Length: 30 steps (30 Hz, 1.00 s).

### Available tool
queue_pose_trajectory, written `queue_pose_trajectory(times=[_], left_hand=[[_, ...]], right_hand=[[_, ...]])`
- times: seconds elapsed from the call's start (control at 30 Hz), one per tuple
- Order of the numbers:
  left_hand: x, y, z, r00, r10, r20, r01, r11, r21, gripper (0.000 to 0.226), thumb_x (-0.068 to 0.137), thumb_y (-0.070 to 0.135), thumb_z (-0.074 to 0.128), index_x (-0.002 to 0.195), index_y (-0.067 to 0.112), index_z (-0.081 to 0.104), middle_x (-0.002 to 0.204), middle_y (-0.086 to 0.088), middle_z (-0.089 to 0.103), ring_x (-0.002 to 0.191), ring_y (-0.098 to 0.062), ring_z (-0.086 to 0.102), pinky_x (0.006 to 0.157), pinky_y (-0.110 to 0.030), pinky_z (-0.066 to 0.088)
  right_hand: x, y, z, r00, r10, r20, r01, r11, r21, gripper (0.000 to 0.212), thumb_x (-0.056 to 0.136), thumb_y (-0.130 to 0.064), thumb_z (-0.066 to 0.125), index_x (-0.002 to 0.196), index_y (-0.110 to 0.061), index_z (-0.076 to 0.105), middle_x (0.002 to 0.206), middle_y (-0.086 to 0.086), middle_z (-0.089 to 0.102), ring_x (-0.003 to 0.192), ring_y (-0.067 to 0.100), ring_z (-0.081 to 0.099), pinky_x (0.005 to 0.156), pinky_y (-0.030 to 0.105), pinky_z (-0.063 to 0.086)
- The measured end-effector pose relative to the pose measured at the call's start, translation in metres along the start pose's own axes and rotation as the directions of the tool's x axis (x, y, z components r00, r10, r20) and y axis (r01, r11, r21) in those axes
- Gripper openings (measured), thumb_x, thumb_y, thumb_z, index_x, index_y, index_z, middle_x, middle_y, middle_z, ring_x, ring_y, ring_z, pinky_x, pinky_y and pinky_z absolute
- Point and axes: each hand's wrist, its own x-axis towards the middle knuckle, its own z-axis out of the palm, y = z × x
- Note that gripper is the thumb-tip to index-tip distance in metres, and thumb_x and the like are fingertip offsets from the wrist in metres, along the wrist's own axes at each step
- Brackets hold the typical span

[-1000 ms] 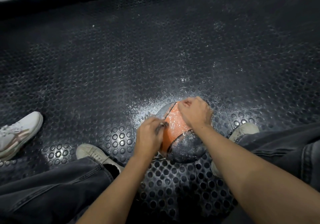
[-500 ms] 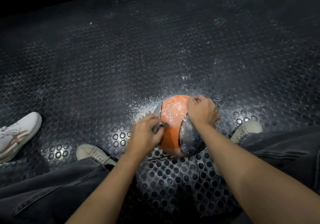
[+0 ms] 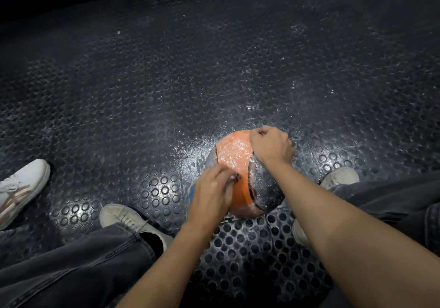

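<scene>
On my left hand (image 3: pixel 210 195) the fingers pinch a small dark piece (image 3: pixel 235 178) against the powder-dusted ball (image 3: pixel 234 155), which sits on the studded floor (image 3: pixel 142 93) directly beneath them. On my right hand (image 3: pixel 271 148) the fingers curl tight on its far top; whether they grip anything I cannot tell.

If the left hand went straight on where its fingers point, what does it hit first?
The ball. The left hand points up and right at its orange panel, fingertips apparently touching it and pinching a small dark item. Depth is unclear.

Dim, central glare, dark wide-angle-warped edges.
</scene>
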Motion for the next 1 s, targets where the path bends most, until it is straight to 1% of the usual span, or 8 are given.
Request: queue_pose_trajectory(times=[0.13, 0.27, 0.4, 0.5, 0.6, 0.7, 0.83, 1.0], left_hand=[[0.006, -0.005, 0.001, 0.994, -0.091, -0.058, 0.091, 0.996, 0.004, 0.015, 0.084, 0.006, 0.069, 0.099, 0.009, 0.073, 0.096, -0.001, 0.067, 0.087, -0.008, 0.057, 0.082, -0.029, 0.054], [-0.014, 0.004, 0.002, 1.000, -0.008, 0.006, 0.008, 0.999, 0.039, 0.024, 0.075, 0.004, 0.077, 0.097, 0.009, 0.073, 0.095, -0.001, 0.069, 0.086, -0.007, 0.056, 0.080, -0.025, 0.051], [0.027, 0.006, 0.003, 0.999, -0.032, -0.033, 0.034, 0.998, 0.058, 0.011, 0.086, 0.004, 0.066, 0.094, 0.007, 0.072, 0.092, -0.003, 0.064, 0.085, -0.015, 0.057, 0.075, -0.030, 0.051], [0.006, 0.001, 0.001, 0.999, -0.039, -0.028, 0.040, 0.997, 0.073, 0.016, 0.083, 0.007, 0.070, 0.098, 0.009, 0.072, 0.096, -0.002, 0.066, 0.088, -0.012, 0.057, 0.081, -0.033, 0.054], [-0.013, 0.010, 0.000, 0.999, 0.043, 0.027, -0.046, 0.993, 0.106, 0.025, 0.075, 0.007, 0.077, 0.100, 0.008, 0.072, 0.097, -0.003, 0.069, 0.088, -0.016, 0.062, 0.081, -0.030, 0.053], [0.019, 0.014, 0.006, 0.998, 0.066, -0.010, -0.064, 0.988, 0.140, 0.015, 0.082, 0.006, 0.070, 0.097, 0.008, 0.072, 0.093, -0.001, 0.066, 0.085, -0.018, 0.056, 0.076, -0.027, 0.043], [0.001, 0.014, 0.003, 1.000, 0.011, -0.015, -0.009, 0.992, 0.126, 0.018, 0.079, 0.005, 0.072, 0.097, 0.009, 0.072, 0.094, 0.000, 0.067, 0.087, -0.013, 0.057, 0.081, -0.017, 0.040], [0.021, 0.021, 0.005, 0.998, 0.062, 0.028, -0.066, 0.986, 0.152, 0.012, 0.081, 0.002, 0.069, 0.092, 0.007, 0.073, 0.090, -0.001, 0.065, 0.081, -0.017, 0.053, 0.070, -0.029, 0.046]], right_hand=[[0.002, -0.006, 0.000, 1.000, 0.003, 0.017, -0.002, 1.000, -0.005, 0.028, 0.096, -0.044, 0.050, 0.094, -0.025, 0.071, 0.085, -0.004, 0.067, 0.080, 0.018, 0.055, 0.094, 0.038, 0.035], [0.004, -0.006, 0.003, 0.999, -0.030, 0.038, 0.030, 1.000, -0.004, 0.031, 0.096, -0.042, 0.048, 0.084, -0.021, 0.067, 0.079, 0.000, 0.066, 0.074, 0.018, 0.060, 0.093, 0.041, 0.051], [-0.001, -0.010, -0.002, 0.995, -0.065, 0.072, 0.069, 0.996, -0.048, 0.028, 0.097, -0.041, 0.047, 0.091, -0.024, 0.069, 0.083, -0.001, 0.066, 0.080, 0.020, 0.059, 0.094, 0.042, 0.048], [-0.004, -0.012, -0.003, 0.996, -0.069, 0.065, 0.072, 0.996, -0.046, 0.028, 0.098, -0.038, 0.048, 0.079, -0.023, 0.064, 0.071, -0.006, 0.060, 0.070, 0.015, 0.056, 0.094, 0.041, 0.049], [-0.004, -0.013, -0.004, 0.993, -0.092, 0.079, 0.097, 0.994, -0.057, 0.033, 0.099, -0.035, 0.046, 0.069, -0.023, 0.057, 0.068, -0.004, 0.059, 0.066, 0.015, 0.057, 0.088, 0.042, 0.053], [-0.007, -0.014, -0.007, 0.989, -0.111, 0.102, 0.121, 0.989, -0.090, 0.032, 0.099, -0.035, 0.043, 0.079, -0.024, 0.066, 0.072, -0.002, 0.057, 0.074, 0.021, 0.058, 0.082, 0.035, 0.049], [-0.004, -0.012, -0.005, 0.991, -0.108, 0.077, 0.114, 0.991, -0.075, 0.032, 0.098, -0.035, 0.046, 0.081, -0.021, 0.068, 0.074, -0.002, 0.063, 0.064, 0.012, 0.053, 0.082, 0.034, 0.047], [-0.005, -0.014, -0.001, 0.990, -0.109, 0.084, 0.117, 0.989, -0.093, 0.033, 0.098, -0.036, 0.044, 0.084, -0.021, 0.070, 0.082, 0.002, 0.067, 0.076, 0.022, 0.062, 0.086, 0.044, 0.054]])
